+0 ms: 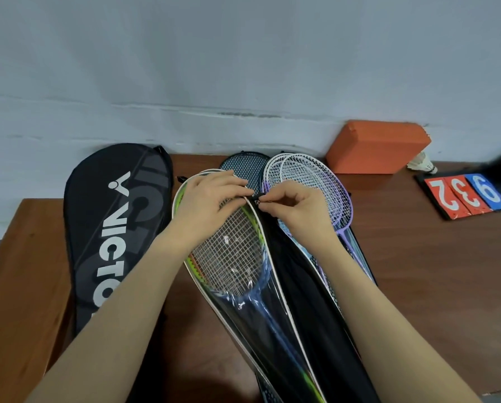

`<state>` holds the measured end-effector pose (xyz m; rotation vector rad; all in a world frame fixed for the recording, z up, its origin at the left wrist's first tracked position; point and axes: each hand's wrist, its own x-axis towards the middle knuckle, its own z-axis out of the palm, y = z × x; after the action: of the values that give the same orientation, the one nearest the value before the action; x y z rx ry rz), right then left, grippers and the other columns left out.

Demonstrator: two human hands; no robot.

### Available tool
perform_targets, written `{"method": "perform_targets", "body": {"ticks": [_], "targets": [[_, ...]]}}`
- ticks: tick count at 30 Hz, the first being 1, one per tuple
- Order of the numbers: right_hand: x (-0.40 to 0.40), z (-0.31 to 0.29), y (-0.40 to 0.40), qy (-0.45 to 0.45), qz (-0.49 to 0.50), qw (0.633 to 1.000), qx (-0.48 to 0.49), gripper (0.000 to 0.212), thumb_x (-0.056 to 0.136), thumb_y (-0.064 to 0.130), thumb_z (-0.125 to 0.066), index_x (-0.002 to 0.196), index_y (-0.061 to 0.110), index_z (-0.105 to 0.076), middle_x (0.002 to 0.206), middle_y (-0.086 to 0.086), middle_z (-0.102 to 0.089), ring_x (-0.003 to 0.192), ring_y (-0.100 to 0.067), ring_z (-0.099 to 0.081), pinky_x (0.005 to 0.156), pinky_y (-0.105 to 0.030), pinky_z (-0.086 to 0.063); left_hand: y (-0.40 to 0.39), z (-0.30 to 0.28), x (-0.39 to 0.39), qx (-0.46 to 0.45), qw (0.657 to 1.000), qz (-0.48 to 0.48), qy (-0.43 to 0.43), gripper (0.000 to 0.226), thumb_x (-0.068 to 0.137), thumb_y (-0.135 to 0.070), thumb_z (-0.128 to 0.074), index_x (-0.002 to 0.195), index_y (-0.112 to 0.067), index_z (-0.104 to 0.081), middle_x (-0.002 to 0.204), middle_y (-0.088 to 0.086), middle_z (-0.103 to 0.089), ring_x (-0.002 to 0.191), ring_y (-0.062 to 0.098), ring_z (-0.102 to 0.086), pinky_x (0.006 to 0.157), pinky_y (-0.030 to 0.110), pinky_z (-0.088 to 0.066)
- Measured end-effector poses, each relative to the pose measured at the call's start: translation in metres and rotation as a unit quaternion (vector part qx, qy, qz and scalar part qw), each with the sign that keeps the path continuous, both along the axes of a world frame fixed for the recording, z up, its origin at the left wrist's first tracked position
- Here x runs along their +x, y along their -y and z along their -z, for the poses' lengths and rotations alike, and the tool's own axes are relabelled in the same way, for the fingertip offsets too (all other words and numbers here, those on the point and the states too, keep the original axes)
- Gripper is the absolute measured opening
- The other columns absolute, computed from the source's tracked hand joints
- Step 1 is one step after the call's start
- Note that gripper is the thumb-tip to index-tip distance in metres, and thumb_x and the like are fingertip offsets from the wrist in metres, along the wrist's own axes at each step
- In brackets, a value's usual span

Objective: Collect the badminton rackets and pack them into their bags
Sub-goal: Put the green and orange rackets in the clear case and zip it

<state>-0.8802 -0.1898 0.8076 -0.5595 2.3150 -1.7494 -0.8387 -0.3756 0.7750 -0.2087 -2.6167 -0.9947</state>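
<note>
Zip being worked at the head of the clear-fronted, white-piped racket cover [275, 303], with a green-framed racket [229, 257] inside.

The right hand [298, 210] pinches the small black zip pull [258, 197]; the left hand [211, 205] lies spread, pressing cover and strings to the brown wooden table [432, 271]. The zip could likely snag on the frame. Loose white and purple rackets [310, 184] lie just beside and may get dragged.

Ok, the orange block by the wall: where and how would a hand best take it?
Grip the orange block across its two long side faces, coming from above and in front. It lies flat with its back against the wall, so only the top and near faces are free. The shuttlecock sits close on its right.
</note>
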Motion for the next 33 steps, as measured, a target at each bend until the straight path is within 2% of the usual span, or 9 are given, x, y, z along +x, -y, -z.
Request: {"method": "perform_targets", "body": {"ticks": [6,9,11,14,18,23,25,28,33], "targets": [[0.002,0.011,0.001,-0.012,0.041,0.998,0.050,0.015,0.073,0.003,-0.074,0.076,0.017,-0.072,0.077,-0.004,-0.069,0.073,-0.021,-0.065,0.075,-0.039,-0.055,0.003,0.006,-0.004,0.023,0.998,0.039,0.041,0.023,0.082,-0.020,-0.067,0.106,-0.023,-0.070,0.115,-0.003,-0.065,0.124,0.019,-0.048,0.104,0.047,-0.038],[0.002,0.018,-0.003,-0.128,0.015,0.976,0.175,0.005,0.078,0.012,-0.072,0.081,0.015,-0.072,0.078,0.003,-0.068,0.073,-0.014,-0.062,0.070,-0.034,-0.052,-0.003,0.014,-0.003,-0.006,0.999,0.021,0.027,0.021,0.082,-0.020,-0.068,0.102,-0.020,-0.071,0.111,-0.002,-0.067,0.122,0.021,-0.051,0.101,0.050,-0.041],[0.003,0.020,-0.010,-0.187,-0.009,0.954,0.234,0.002,0.079,0.013,-0.071,0.081,0.013,-0.070,0.079,0.003,-0.067,0.074,-0.015,-0.061,0.070,-0.039,-0.051,-0.008,0.019,0.000,0.033,0.999,-0.019,0.018,0.019,0.083,-0.022,-0.066,0.101,-0.021,-0.071,0.109,-0.006,-0.067,0.122,0.017,-0.049,0.101,0.050,-0.040],[0.006,0.021,-0.028,-0.167,-0.027,0.956,0.240,0.003,0.078,0.013,-0.072,0.077,0.013,-0.069,0.078,0.003,-0.067,0.076,-0.016,-0.061,0.070,-0.040,-0.051,-0.009,0.022,0.000,0.089,0.994,-0.060,0.026,0.019,0.085,-0.023,-0.063,0.103,-0.023,-0.070,0.112,-0.011,-0.063,0.125,0.009,-0.044,0.106,0.048,-0.036],[0.013,0.029,-0.066,-0.088,-0.059,0.960,0.257,0.007,0.080,0.011,-0.071,0.076,0.017,-0.068,0.075,0.007,-0.064,0.073,-0.012,-0.059,0.071,-0.036,-0.050,-0.011,0.022,-0.001,0.076,0.991,-0.107,0.033,0.021,0.087,-0.024,-0.062,0.106,-0.022,-0.069,0.118,-0.006,-0.064,0.127,0.011,-0.043,0.109,0.046,-0.032],[0.036,0.057,-0.086,-0.116,-0.071,0.934,0.331,0.014,0.088,0.013,-0.057,0.082,0.022,-0.049,0.078,-0.001,-0.065,0.069,-0.027,-0.058,0.061,-0.041,-0.049,-0.016,0.025,-0.003,0.061,0.987,-0.133,0.064,0.023,0.088,-0.024,-0.059,0.110,-0.020,-0.067,0.122,-0.003,-0.062,0.129,0.014,-0.040,0.110,0.045,-0.029],[0.040,0.061,-0.085,-0.172,-0.049,0.923,0.341,0.004,0.089,0.013,-0.054,0.089,0.017,-0.057,0.078,-0.002,-0.066,0.066,-0.030,-0.059,0.059,-0.036,-0.045,-0.020,0.020,-0.004,0.024,0.988,-0.133,0.077,0.025,0.090,-0.025,-0.057,0.113,-0.020,-0.065,0.126,-0.002,-0.060,0.131,0.017,-0.039,0.110,0.048,-0.028],[0.039,0.065,-0.082,-0.256,-0.023,0.892,0.372,0.017,0.083,0.013,-0.055,0.092,0.016,-0.070,0.082,0.000,-0.073,0.070,-0.025,-0.067,0.066,-0.030,-0.041,-0.035,0.014,0.008,-0.076,0.987,-0.115,0.081,0.032,0.093,-0.027,-0.051,0.124,-0.022,-0.057,0.138,-0.001,-0.049,0.135,0.020,-0.032,0.113,0.048,-0.019],[0.044,0.064,-0.084,-0.302,0.029,0.890,0.339,0.013,0.078,0.015,-0.060,0.080,0.019,-0.072,0.072,0.006,-0.071,0.063,-0.015,-0.066,0.065,-0.023,-0.030,-0.080,0.025,0.036,-0.215,0.975,0.042,0.045,0.037,0.093,-0.028,-0.052,0.130,-0.028,-0.052,0.144,-0.005,-0.042,0.139,0.021,-0.025,0.109,0.047,-0.012]]}}
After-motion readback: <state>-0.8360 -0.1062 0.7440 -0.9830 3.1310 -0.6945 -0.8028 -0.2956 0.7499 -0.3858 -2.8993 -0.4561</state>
